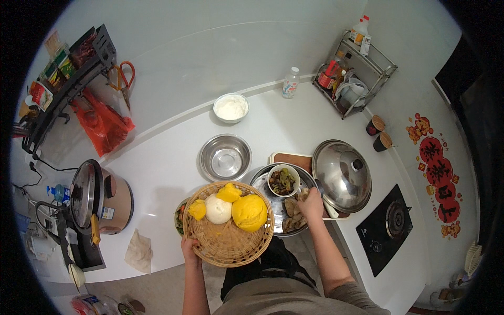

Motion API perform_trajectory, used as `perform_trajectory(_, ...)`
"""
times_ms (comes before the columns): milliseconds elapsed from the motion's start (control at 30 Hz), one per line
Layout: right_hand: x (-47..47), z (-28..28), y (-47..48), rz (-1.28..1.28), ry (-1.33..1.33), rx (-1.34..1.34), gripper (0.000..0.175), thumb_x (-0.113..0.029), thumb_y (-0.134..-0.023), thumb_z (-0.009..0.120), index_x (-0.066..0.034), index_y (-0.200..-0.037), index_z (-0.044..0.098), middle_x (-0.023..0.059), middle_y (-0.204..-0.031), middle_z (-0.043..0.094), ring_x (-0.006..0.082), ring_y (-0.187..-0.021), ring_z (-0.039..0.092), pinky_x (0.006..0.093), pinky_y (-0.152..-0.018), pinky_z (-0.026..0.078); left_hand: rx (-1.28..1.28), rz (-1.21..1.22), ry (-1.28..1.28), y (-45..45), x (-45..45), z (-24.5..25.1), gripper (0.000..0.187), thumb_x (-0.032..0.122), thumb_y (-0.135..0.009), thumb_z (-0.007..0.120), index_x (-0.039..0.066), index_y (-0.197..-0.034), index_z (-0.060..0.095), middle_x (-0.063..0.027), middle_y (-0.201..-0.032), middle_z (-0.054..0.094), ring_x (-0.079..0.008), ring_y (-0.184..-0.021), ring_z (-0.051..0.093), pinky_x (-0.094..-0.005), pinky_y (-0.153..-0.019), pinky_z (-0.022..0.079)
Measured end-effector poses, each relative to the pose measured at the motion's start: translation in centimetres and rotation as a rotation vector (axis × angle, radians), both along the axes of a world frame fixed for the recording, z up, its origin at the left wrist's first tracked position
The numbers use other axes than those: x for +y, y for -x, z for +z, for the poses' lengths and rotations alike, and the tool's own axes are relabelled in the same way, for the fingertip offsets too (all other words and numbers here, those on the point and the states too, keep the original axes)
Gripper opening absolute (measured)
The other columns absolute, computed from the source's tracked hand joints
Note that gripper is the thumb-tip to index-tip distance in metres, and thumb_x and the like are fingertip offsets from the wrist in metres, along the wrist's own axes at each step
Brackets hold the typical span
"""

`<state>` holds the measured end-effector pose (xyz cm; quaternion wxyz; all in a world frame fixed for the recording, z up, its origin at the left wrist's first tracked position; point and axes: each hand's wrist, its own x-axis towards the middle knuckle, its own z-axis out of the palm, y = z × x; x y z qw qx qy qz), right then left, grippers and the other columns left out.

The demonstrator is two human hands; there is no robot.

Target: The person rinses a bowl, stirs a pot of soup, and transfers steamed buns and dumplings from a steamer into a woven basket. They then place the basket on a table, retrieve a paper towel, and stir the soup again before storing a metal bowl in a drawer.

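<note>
My left hand (pixel 190 250) grips the lower left rim of a round wicker basket (pixel 228 250), tilted in front of me. In the basket lie a large yellow dough ball (pixel 249 213), a white dough ball (pixel 218 209) and two smaller yellow lumps (pixel 228 193). My right hand (pixel 310 205) reaches into a metal steamer tray (pixel 275 214), its fingers on one of several brownish-grey food pieces (pixel 293 221); how firmly they close is hidden. A white bowl of cooked vegetables (pixel 283 181) stands in the same tray.
Behind the basket are a steel basin (pixel 225 157) and a bowl of white powder (pixel 231 108). A domed steel lid (pixel 341 175) leans over a cutting board (pixel 291 158) at right, near a gas hob (pixel 386 230). At left stand a rice cooker (pixel 118 201) and a cloth (pixel 139 252).
</note>
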<state>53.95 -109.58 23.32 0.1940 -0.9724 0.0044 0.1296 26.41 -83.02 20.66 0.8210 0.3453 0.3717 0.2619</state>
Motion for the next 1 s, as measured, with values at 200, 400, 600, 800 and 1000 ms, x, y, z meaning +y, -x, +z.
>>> perform_trajectory(200,-0.6,1.2,1.2,-0.086,-0.137,-0.112,0.054,-0.013,-0.064,0.072,0.0013,-0.110,0.047,0.0233,-0.095,0.062,0.0388,-0.090,0.061,0.0419,-0.079,0.049,-0.021,-0.020,0.026,-0.1,0.0,-0.3,0.049,0.008,-0.064,0.052,-0.007,-0.111,0.051,-0.0139,-0.101,0.060,-0.0251,-0.084,0.062,-0.0339,-0.072,0.052)
perform_trajectory(400,1.7,8.6,2.8,0.129,-0.800,0.049,0.047,-0.008,-0.067,0.069,0.0007,-0.109,0.048,0.0144,-0.097,0.062,0.0239,-0.088,0.062,0.0325,-0.077,0.051,-0.031,-0.089,0.026,-1.2,-0.5,0.1,0.050,0.008,-0.064,0.053,-0.008,-0.111,0.052,-0.0139,-0.100,0.061,-0.0245,-0.086,0.062,-0.0347,-0.075,0.051)
perform_trajectory(600,11.5,10.2,11.3,0.828,-0.356,0.267,0.048,-0.012,-0.068,0.067,-0.0007,-0.111,0.047,0.0232,-0.099,0.058,0.0398,-0.090,0.058,0.0434,-0.079,0.048,-0.013,-0.122,0.037,-2.5,-2.7,1.4,0.048,0.007,-0.065,0.050,-0.007,-0.111,0.052,-0.0139,-0.101,0.060,-0.0249,-0.086,0.062,-0.0339,-0.075,0.051)
perform_trajectory(800,14.2,7.7,14.8,0.882,-0.090,0.218,0.049,-0.013,-0.071,0.067,0.0005,-0.114,0.046,0.0195,-0.103,0.053,0.0349,-0.090,0.058,0.0425,-0.071,0.051,0.001,-0.091,0.062,-1.7,-3.4,1.2,0.052,0.007,-0.065,0.048,-0.007,-0.116,0.048,-0.0154,-0.107,0.058,-0.0259,-0.091,0.061,-0.0338,-0.078,0.051)
perform_trajectory(1000,8.2,9.9,12.5,0.857,-0.481,-0.189,0.039,-0.025,-0.076,0.067,-0.0037,-0.106,0.056,0.0125,-0.094,0.058,0.0305,-0.085,0.059,0.0395,-0.072,0.051,-0.163,-0.082,0.094,-0.7,-2.9,1.3,0.055,0.009,-0.066,0.051,-0.007,-0.119,0.045,-0.0164,-0.110,0.057,-0.0272,-0.092,0.062,-0.0353,-0.077,0.053)
